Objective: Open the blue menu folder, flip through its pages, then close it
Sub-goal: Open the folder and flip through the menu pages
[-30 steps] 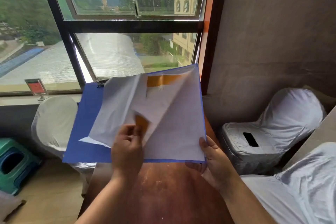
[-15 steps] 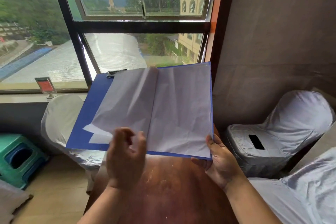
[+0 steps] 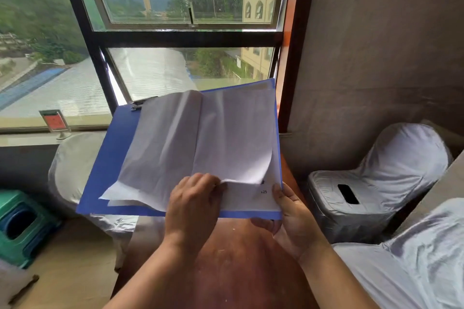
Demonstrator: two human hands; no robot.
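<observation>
The blue menu folder (image 3: 110,158) is held open and tilted up over a wooden table (image 3: 238,258), in front of the window. White pages lie on both halves. My left hand (image 3: 193,206) pinches the bottom edge of a white page (image 3: 233,148) on the right half, and that page's lower right corner curls up. My right hand (image 3: 288,216) grips the folder's bottom right corner, thumb on top of the page. A black clip (image 3: 136,105) sits at the folder's top left.
Two chairs in white covers stand near: one to the left (image 3: 72,158) behind the folder, one to the right (image 3: 391,175) by the wall. A green plastic stool (image 3: 17,223) is on the floor at far left. A small red sign (image 3: 54,121) stands on the window sill.
My left hand let the previous page fall onto the left half, then moved right and took hold of the bottom edge of the following page, which now lifts at its corner.
</observation>
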